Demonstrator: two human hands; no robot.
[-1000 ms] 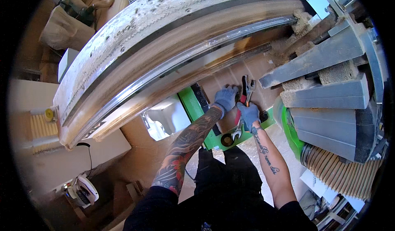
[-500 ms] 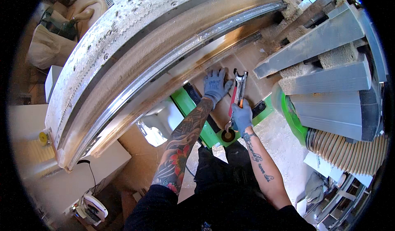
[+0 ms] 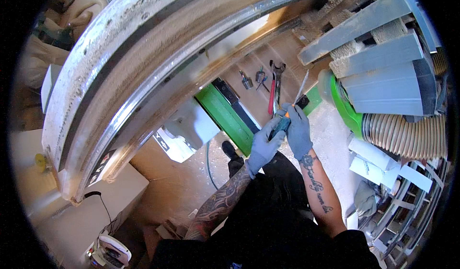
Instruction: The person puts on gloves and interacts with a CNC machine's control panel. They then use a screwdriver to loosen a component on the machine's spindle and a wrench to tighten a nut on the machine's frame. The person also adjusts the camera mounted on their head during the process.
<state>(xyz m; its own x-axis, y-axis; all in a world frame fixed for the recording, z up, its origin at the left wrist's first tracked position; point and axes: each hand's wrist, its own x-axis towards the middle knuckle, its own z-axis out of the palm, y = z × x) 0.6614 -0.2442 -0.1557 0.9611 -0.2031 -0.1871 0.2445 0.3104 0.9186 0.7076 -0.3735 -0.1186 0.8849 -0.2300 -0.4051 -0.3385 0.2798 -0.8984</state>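
Observation:
Both of my gloved hands are together in front of my lap. My left hand (image 3: 266,146) is wrapped round the dark teal handle of a screwdriver (image 3: 281,126). My right hand (image 3: 299,132) pinches the same screwdriver near its orange collar, and the thin metal shaft points up and away. Beyond the hands, on a dusty brown board, lie an open-ended wrench (image 3: 277,71) and a red-handled tool (image 3: 271,94) side by side. Left of them sit two small metal cylindrical parts (image 3: 246,81), one with a thin rod by it.
A green frame (image 3: 215,111) edges the board. Over the left arches a large, dust-covered curved metal housing (image 3: 127,72). Grey panels (image 3: 378,84), a green ring (image 3: 352,108) and a ribbed hose (image 3: 402,135) stand on the right. A cable (image 3: 209,163) lies on the floor.
My left hand has lifted off the board and come back to the screwdriver, uncovering the small metal parts. My right hand has moved toward me, away from the wrench. The view has shifted slightly.

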